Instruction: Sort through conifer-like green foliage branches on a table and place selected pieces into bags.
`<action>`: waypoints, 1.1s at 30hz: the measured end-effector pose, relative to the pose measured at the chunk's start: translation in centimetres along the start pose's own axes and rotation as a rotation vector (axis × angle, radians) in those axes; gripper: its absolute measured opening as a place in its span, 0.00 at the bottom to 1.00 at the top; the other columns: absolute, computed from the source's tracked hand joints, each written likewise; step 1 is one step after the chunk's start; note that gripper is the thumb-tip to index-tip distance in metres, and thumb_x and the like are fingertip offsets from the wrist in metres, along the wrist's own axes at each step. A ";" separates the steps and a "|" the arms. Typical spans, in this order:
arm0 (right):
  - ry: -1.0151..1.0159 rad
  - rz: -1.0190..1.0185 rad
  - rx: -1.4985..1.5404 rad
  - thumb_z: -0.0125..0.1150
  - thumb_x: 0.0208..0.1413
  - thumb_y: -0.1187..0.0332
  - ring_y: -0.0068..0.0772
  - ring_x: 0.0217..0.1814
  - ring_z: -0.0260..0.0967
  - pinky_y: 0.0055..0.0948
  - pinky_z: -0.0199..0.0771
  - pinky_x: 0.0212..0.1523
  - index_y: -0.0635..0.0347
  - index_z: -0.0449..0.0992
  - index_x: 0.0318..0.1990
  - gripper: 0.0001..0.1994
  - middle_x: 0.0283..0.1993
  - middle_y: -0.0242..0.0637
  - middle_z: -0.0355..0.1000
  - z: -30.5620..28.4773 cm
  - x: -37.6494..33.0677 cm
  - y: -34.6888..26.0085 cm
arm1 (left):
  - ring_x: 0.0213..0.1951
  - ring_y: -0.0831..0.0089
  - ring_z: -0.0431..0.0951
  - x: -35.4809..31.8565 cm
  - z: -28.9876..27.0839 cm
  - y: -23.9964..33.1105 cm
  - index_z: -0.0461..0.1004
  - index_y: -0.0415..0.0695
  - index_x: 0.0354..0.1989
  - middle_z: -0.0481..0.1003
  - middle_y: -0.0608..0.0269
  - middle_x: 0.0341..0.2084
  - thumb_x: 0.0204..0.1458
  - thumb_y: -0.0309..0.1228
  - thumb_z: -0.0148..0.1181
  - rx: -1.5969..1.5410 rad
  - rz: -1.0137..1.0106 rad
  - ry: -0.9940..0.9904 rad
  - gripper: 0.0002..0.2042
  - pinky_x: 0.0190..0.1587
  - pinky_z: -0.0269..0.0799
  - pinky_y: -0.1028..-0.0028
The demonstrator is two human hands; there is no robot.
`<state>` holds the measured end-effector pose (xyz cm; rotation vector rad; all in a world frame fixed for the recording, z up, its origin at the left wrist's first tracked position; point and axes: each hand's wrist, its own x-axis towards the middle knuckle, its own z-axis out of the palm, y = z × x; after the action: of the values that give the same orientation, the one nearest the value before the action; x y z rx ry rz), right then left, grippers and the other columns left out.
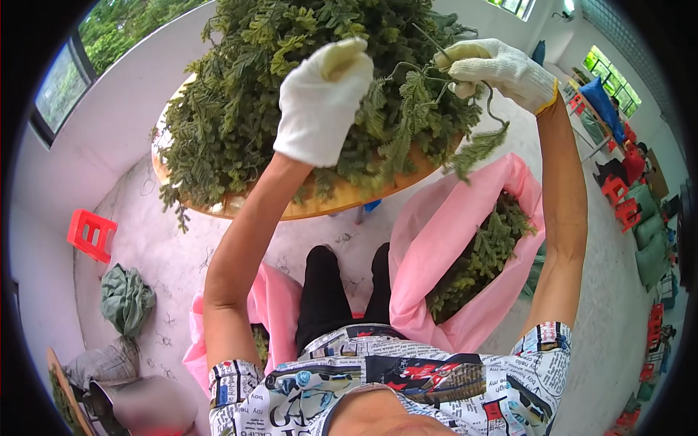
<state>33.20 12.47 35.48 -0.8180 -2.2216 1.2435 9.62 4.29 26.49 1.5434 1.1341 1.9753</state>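
My right hand [502, 69], in a white knit glove with a yellow cuff edge, pinches the bent wire stem of an artificial fir branch [418, 105]. Its green needled sprigs hang down in front of a large heap of similar greenery [247, 94]. My left hand [320, 105], also white-gloved, is raised before the heap to the left of that branch. Its fingers are curled and pressed together; whatever they may hold is hidden. The heap covers most of a round yellowish wooden table [320, 207].
Pink sacks with greenery inside flank my legs, one at right [443, 247] and one at left [276, 298]. A red plastic stool [92, 235] and a dark green bundle [126, 299] lie on the left floor. Someone sits at lower left. Red stools [627, 214] and green sacks [651, 247] line the right.
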 end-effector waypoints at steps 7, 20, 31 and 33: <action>-0.145 -0.025 0.025 0.62 0.57 0.65 0.20 0.32 0.69 0.19 0.68 0.34 0.68 0.78 0.48 0.16 0.33 0.32 0.74 2.1 0.5 0.6 | 0.33 0.76 0.78 3.2 0.0 -3.5 0.73 0.38 0.56 0.80 0.56 0.38 0.49 0.33 0.69 -0.097 -0.015 -0.236 0.26 0.36 0.74 0.80; -0.190 0.108 0.123 0.59 0.58 0.64 0.17 0.24 0.64 0.18 0.67 0.27 0.69 0.77 0.52 0.19 0.40 0.35 0.76 2.5 1.7 7.2 | 0.31 0.76 0.73 1.5 1.6 -2.7 0.79 0.40 0.46 0.76 0.64 0.28 0.48 0.40 0.71 0.144 -0.667 -0.696 0.21 0.32 0.68 0.78; -0.068 -0.099 0.500 0.56 0.61 0.65 0.18 0.16 0.62 0.12 0.56 0.15 0.64 0.78 0.53 0.17 0.35 0.32 0.79 4.7 0.6 11.9 | 0.27 0.78 0.71 0.6 -1.2 -2.7 0.83 0.42 0.36 0.74 0.67 0.23 0.51 0.49 0.66 0.096 -0.699 -0.828 0.20 0.28 0.65 0.80; -0.072 -0.086 0.447 0.55 0.62 0.64 0.18 0.18 0.62 0.14 0.60 0.18 0.66 0.77 0.54 0.18 0.36 0.33 0.80 4.8 1.1 12.8 | 0.23 0.78 0.72 0.5 -1.2 -2.6 0.82 0.40 0.36 0.74 0.66 0.20 0.53 0.48 0.64 0.222 -0.689 -0.861 0.20 0.26 0.66 0.80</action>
<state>32.80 15.64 22.18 -0.5034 -1.8950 1.6615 7.94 5.73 24.69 1.5498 1.2492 0.6413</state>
